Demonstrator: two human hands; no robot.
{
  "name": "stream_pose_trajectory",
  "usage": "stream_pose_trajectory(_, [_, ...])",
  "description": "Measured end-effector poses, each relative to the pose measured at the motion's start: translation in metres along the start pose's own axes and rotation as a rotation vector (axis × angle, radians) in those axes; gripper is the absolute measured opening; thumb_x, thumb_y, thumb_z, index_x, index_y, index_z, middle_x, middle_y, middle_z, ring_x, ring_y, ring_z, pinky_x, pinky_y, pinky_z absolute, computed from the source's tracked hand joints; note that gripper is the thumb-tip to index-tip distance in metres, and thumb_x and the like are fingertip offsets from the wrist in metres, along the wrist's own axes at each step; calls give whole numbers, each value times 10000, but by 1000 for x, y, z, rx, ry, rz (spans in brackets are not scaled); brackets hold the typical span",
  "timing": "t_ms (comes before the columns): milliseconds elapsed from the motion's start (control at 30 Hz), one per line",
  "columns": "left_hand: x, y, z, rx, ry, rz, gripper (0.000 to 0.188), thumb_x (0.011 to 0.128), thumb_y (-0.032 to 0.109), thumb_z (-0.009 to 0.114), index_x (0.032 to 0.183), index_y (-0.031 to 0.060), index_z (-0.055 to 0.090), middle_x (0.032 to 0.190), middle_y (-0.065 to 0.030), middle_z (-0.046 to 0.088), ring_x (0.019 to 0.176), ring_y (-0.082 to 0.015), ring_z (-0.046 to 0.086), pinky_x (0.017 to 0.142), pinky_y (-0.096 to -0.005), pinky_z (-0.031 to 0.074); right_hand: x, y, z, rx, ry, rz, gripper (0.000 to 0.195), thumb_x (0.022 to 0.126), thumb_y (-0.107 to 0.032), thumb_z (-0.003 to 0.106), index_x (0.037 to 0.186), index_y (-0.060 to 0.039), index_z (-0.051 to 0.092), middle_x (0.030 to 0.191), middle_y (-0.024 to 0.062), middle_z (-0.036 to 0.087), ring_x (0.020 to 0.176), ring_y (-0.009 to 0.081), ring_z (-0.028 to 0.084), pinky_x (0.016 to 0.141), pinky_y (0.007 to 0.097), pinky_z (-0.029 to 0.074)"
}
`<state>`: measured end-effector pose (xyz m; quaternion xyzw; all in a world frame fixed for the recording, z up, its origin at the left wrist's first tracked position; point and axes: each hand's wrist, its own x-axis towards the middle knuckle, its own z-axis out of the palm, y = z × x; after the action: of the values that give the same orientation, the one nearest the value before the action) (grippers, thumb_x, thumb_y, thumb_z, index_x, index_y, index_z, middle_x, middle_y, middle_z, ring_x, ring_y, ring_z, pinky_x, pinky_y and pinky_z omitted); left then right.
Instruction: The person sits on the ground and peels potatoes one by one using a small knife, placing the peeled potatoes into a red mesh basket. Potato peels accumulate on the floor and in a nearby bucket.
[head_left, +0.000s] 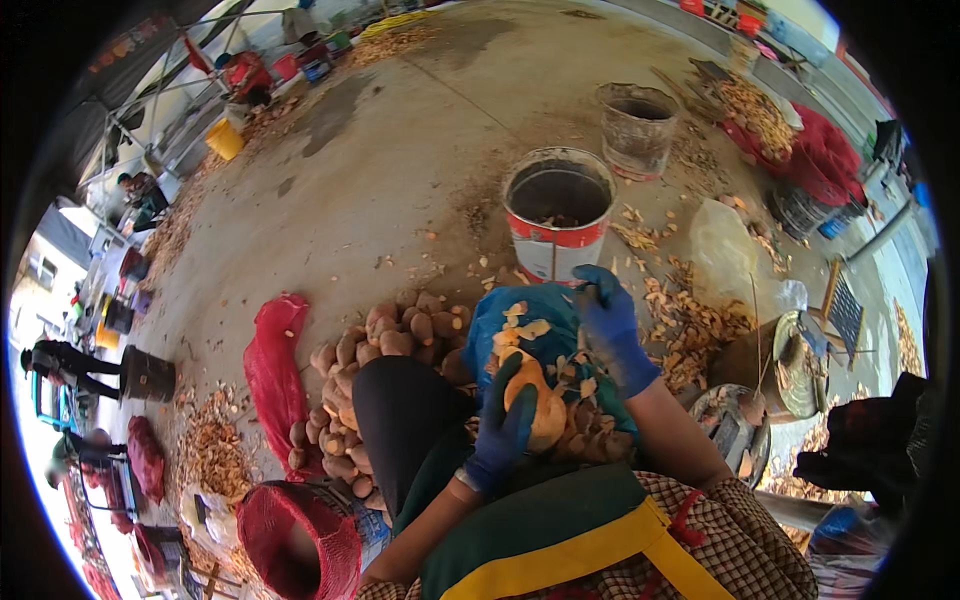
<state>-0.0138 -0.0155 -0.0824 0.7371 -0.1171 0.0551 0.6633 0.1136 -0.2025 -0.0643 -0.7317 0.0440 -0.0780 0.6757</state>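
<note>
A peeled, pale orange tuber (544, 409) rests over the lap, and my left hand (504, 424), in a blue and dark glove, is closed around its left side. To its upper right my right hand (611, 322), gloved the same way, is raised with curled fingers around something small and dark, too unclear to name. Under both lies a blue plastic sheet (491, 319) over the lap, strewn with peelings (534, 328). Brown peelings gather below the tuber. Left of my knee is a heap of unpeeled brown tubers (395, 343) on the concrete floor.
Beyond the lap stands a red and white bucket (556, 247), with a dirty bucket (637, 142) behind it. A red mesh sack (276, 375) lies left; a mesh-lined container (300, 540) is lower left. Peelings (694, 330) cover the floor at right. Several people are farther left.
</note>
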Motion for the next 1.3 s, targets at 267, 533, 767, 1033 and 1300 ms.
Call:
stream_pose_trajectory(267, [-2, 9, 5, 106, 24, -57, 471, 983, 151, 560, 1414, 17, 428, 1405, -175, 463, 1315, -277, 444, 1102, -388, 356, -41, -26, 16, -465, -75, -282, 359, 863, -164, 599, 1213, -88, 573, 921, 126, 630, 756, 263, 636, 691, 392, 519])
stream_pose_trajectory(533, [-4, 1, 6, 86, 65, -53, 470, 972, 199, 562, 1387, 15, 444, 1359, -197, 487, 1259, -314, 480, 1082, -407, 362, -1, -54, 5, -291, 60, -4, 203, 865, -112, 590, 1066, -88, 609, 1071, 174, 630, 828, 352, 656, 744, 435, 534])
stream_pose_trajectory(767, [1, 4, 8, 130, 8, -64, 444, 978, 166, 552, 1387, 23, 452, 1357, -198, 487, 1263, -309, 478, 1085, -392, 361, -14, -5, 20, -558, 91, -249, 160, 851, -84, 615, 1008, -63, 640, 809, 89, 626, 715, 187, 624, 673, 322, 514])
stream_pose_trajectory(1033, [4, 6, 4, 79, 26, -123, 452, 974, 162, 586, 1381, 14, 458, 1329, -205, 496, 1228, -302, 491, 1060, -392, 382, -27, -55, 2, -263, 22, -72, 191, 843, -108, 613, 1033, -116, 631, 988, 155, 628, 882, 321, 662, 751, 425, 531])
stream_pose_trajectory(1300, [3, -15, 10, 43, 18, -136, 448, 967, 162, 597, 1369, 10, 469, 1292, -229, 512, 1182, -326, 508, 1044, -404, 392, -64, -77, 18, -578, -79, -479, 244, 837, -124, 627, 1077, -118, 582, 1040, 145, 603, 876, 375, 646, 719, 461, 538])
